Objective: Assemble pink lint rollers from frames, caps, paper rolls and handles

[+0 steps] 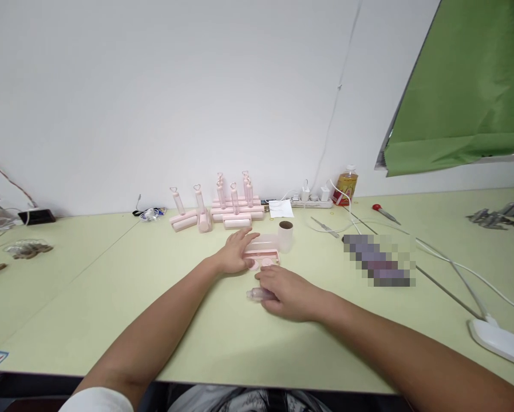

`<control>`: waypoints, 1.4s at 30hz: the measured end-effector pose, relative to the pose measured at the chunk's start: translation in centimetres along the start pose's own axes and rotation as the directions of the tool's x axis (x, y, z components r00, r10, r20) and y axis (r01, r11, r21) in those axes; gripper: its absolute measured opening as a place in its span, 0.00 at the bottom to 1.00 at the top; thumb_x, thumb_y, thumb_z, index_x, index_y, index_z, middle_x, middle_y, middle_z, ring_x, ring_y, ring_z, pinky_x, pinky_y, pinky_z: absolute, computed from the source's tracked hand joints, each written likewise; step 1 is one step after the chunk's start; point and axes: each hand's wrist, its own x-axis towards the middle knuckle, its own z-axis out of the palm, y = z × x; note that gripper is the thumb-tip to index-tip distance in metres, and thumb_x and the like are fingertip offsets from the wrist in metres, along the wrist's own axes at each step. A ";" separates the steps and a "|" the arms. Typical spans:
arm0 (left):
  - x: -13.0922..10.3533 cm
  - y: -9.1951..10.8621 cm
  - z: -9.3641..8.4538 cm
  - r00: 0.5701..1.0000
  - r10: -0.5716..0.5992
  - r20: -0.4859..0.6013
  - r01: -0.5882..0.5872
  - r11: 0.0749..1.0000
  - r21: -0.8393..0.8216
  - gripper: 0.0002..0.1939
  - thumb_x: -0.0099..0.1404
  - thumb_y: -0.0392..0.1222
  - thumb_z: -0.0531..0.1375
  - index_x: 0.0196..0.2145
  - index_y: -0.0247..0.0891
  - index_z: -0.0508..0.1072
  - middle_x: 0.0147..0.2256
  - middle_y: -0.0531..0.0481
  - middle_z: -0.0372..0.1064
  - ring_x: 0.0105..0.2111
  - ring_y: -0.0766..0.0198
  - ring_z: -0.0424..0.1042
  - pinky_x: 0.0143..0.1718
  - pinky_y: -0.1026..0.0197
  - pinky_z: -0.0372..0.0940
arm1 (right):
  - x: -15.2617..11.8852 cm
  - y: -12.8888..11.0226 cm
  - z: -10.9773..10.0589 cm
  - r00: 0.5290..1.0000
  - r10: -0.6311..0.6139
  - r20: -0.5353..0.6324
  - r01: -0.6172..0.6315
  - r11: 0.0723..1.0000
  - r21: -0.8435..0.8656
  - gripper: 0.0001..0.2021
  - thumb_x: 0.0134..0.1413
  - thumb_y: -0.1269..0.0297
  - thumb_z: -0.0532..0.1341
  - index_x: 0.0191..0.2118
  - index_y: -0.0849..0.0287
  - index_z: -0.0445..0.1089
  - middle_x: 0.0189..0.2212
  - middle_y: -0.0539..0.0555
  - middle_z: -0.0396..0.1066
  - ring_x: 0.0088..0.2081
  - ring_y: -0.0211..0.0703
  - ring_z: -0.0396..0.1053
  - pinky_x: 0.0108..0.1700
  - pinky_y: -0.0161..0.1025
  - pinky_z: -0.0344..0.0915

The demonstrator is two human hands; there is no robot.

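My left hand [233,253] rests with its fingers stretched along the left end of an open pink case [261,253], its thumb at one of two small round pink pieces [267,262]. The case has a clear lid [263,242] standing behind its tray. In front of it, my right hand [289,293] is curled over a small clear bottle [259,294] whose narrow end sticks out to the left. The right fingertips lie close to the round pink pieces. A white roll with a brown core [285,236] stands upright beside the case.
Several pink cases [237,213] and slim tubes with heart-shaped loops [199,198] stand along the wall. To the right are a power strip [312,203], a drink bottle [346,186], tweezers [325,227], a red-handled tool [386,213], cables and a white device [501,341].
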 end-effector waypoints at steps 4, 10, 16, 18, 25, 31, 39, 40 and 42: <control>-1.8 2.0 -2.3 0.977 0.115 -0.179 -0.110 0.993 0.041 0.18 0.65 0.46 0.56 0.52 0.39 0.67 0.61 0.39 0.56 0.61 0.47 0.54 0.60 0.42 0.48 | -0.1 -0.3 -0.2 0.999 0.036 -0.009 -0.036 0.999 -0.021 0.02 0.52 0.70 0.57 0.29 0.60 0.63 0.31 0.55 0.68 0.34 0.44 0.62 0.37 0.38 0.57; -5.9 5.5 -3.4 0.970 0.238 -0.040 -0.241 0.965 -0.104 0.16 0.65 0.55 0.56 0.39 0.40 0.70 0.39 0.48 0.72 0.40 0.58 0.68 0.47 0.56 0.59 | 0.0 -0.7 -0.3 0.987 0.158 -0.033 -0.159 0.986 -0.057 0.06 0.57 0.64 0.56 0.37 0.61 0.66 0.34 0.57 0.72 0.33 0.45 0.66 0.32 0.38 0.53; -6.6 4.2 -2.3 0.987 0.158 0.026 -0.150 0.972 -0.180 0.13 0.67 0.50 0.54 0.39 0.39 0.71 0.35 0.48 0.72 0.34 0.60 0.68 0.38 0.59 0.60 | -0.1 -0.4 -0.3 0.975 0.204 -0.085 -0.207 0.978 -0.029 0.10 0.61 0.57 0.55 0.39 0.59 0.66 0.34 0.56 0.72 0.33 0.44 0.67 0.31 0.37 0.51; -6.7 3.3 -2.8 0.995 0.099 -0.008 -0.098 0.968 -0.232 0.14 0.68 0.50 0.53 0.41 0.39 0.71 0.36 0.48 0.71 0.35 0.60 0.68 0.38 0.60 0.60 | -0.2 -0.1 -0.6 0.965 0.238 -0.106 -0.233 0.971 0.053 0.10 0.60 0.58 0.56 0.41 0.58 0.66 0.33 0.54 0.72 0.32 0.43 0.67 0.31 0.36 0.51; -7.2 1.4 -4.6 0.996 -0.079 -0.048 0.064 0.964 -0.259 0.18 0.69 0.53 0.49 0.35 0.38 0.70 0.32 0.51 0.68 0.30 0.64 0.65 0.30 0.63 0.57 | -0.3 1.1 -1.6 0.951 0.282 -0.124 -0.242 0.934 0.264 0.13 0.64 0.58 0.52 0.29 0.59 0.62 0.27 0.50 0.67 0.28 0.38 0.61 0.30 0.34 0.51; -7.1 5.2 -3.4 0.984 0.170 0.044 -0.173 0.981 0.086 0.13 0.68 0.50 0.52 0.35 0.39 0.70 0.33 0.49 0.70 0.34 0.59 0.67 0.41 0.57 0.58 | -0.2 0.4 -0.1 0.984 0.168 -0.064 -0.139 0.936 0.322 0.19 0.66 0.57 0.48 0.25 0.58 0.56 0.22 0.48 0.60 0.25 0.36 0.56 0.29 0.34 0.50; -7.0 6.9 -1.8 0.983 0.151 0.104 -0.160 0.983 0.085 0.10 0.69 0.46 0.47 0.36 0.39 0.62 0.29 0.50 0.67 0.26 0.62 0.64 0.26 0.62 0.53 | -0.5 0.6 -0.4 0.994 0.043 -0.102 0.007 0.896 0.444 0.20 0.67 0.55 0.46 0.24 0.59 0.55 0.21 0.46 0.56 0.25 0.34 0.53 0.29 0.33 0.50; -7.1 6.9 -2.0 0.982 0.158 0.104 -0.167 0.982 0.087 0.10 0.69 0.47 0.47 0.35 0.39 0.62 0.29 0.51 0.66 0.26 0.62 0.63 0.26 0.62 0.52 | -0.6 0.6 -0.6 0.993 0.021 -0.113 0.031 0.896 0.442 0.20 0.67 0.54 0.46 0.24 0.59 0.55 0.21 0.46 0.55 0.24 0.34 0.52 0.28 0.33 0.50; -7.2 6.9 -2.3 0.979 0.175 0.105 -0.184 0.980 0.078 0.10 0.69 0.47 0.47 0.34 0.40 0.61 0.27 0.51 0.65 0.25 0.63 0.62 0.25 0.62 0.51 | -0.6 0.5 -0.9 0.991 -0.014 -0.135 0.071 0.902 0.425 0.20 0.67 0.55 0.47 0.24 0.59 0.55 0.20 0.45 0.54 0.24 0.34 0.51 0.28 0.33 0.50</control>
